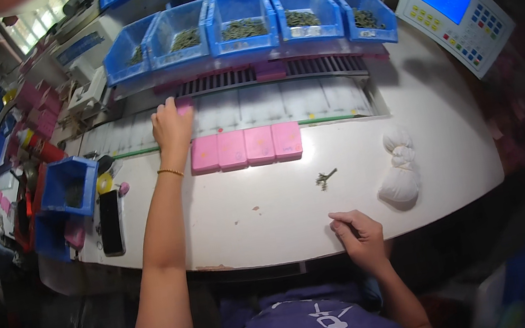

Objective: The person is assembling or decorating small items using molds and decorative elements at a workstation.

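My left hand [173, 127] is stretched out over the whitish lined strip [253, 108] at the back of the table, its fingers closed on a small pink block [184, 109] that they partly hide. Just nearer to me, several pink blocks [246, 148] stand side by side in a row. At the table's front edge my right hand [362, 238] rests with loosely bent fingers, thumb and forefinger a little apart, nothing seen between them. Ahead of it lies a small heap of greenish-grey metal pieces [326, 179].
Blue bins [242, 27] with small greenish parts stand beyond the strip. A keypad panel with a blue screen [453, 11] leans at the right, near a knotted white cloth bundle [399, 171]. Further left are a dark phone [111, 223] and two blue bins [70, 187].
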`<act>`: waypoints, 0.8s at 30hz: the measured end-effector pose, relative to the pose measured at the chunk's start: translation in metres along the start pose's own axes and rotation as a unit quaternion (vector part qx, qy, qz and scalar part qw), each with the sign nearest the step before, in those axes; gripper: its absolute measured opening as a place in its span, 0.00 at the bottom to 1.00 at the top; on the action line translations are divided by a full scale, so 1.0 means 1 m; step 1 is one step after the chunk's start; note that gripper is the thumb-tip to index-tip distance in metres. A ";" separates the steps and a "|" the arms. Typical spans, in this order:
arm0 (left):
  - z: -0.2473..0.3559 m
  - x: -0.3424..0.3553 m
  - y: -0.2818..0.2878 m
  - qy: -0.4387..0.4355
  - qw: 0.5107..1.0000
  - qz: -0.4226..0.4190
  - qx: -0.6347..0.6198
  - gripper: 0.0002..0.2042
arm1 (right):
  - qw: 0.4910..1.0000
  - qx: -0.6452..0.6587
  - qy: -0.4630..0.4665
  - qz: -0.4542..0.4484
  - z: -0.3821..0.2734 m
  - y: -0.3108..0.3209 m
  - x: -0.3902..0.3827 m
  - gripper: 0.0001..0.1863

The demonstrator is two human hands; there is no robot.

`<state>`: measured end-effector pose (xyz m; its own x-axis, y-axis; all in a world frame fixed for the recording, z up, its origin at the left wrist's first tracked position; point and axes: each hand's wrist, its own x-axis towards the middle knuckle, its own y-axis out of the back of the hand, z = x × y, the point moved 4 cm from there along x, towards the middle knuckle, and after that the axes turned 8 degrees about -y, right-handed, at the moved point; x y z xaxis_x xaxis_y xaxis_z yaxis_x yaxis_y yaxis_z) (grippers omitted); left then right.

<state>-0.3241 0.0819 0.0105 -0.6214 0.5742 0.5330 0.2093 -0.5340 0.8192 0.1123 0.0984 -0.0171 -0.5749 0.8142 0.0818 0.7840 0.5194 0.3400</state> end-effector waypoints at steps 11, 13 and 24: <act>0.057 -0.134 0.095 0.005 0.955 -0.110 -0.275 0.10 | 0.972 -0.197 0.120 0.032 -0.010 0.031 0.078 0.15; 0.055 -0.177 0.089 -0.001 0.914 -0.124 -0.386 0.08 | 0.970 -0.222 0.099 -0.008 -0.013 0.027 0.093 0.13; 0.169 -0.239 0.087 0.206 0.643 -0.299 -0.674 0.13 | 0.995 -0.074 0.055 0.037 -0.042 -0.019 0.031 0.05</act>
<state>-0.0300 0.0028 -0.0106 -0.4919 0.8621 -0.1218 -0.8322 -0.5067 -0.2251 0.0693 0.1030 0.0179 -0.5454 0.8111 0.2114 0.7865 0.4081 0.4635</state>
